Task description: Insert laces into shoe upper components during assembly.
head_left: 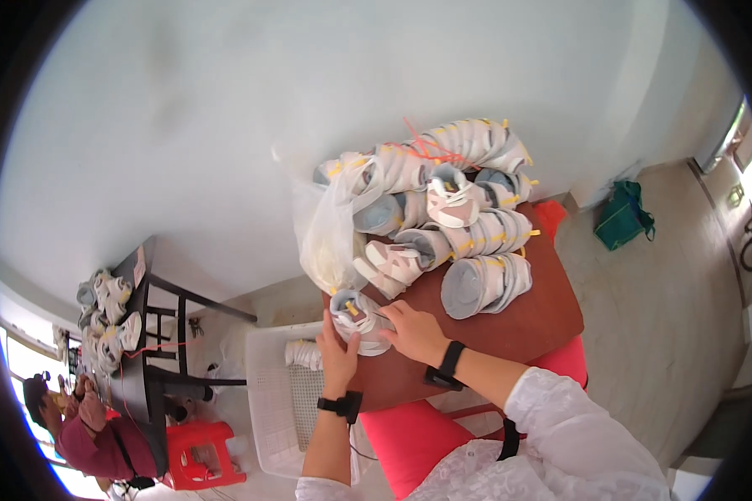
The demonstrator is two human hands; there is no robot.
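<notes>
A white and pale pink shoe upper (362, 311) with white laces, a grey lining and a yellow tab lies at the near left edge of the brown tabletop (510, 334). My left hand (338, 359) is closed around its left side, thumb toward the laces. At its right side, my right hand (415, 332) has its fingers pinched together by the lacing. Something thin and dark seems to show at those fingertips, too small to name. Just beyond lies another laced shoe (390, 267), at the end of a nested row of uppers (485, 235).
More nested uppers (468, 142) with orange cord and a clear plastic bag (330, 238) fill the table's far side. A short stack (486, 285) stands at right. Left below is a white basket (267, 417). Farther left, a person (109, 442) sits by a black table (146, 367) with shoes.
</notes>
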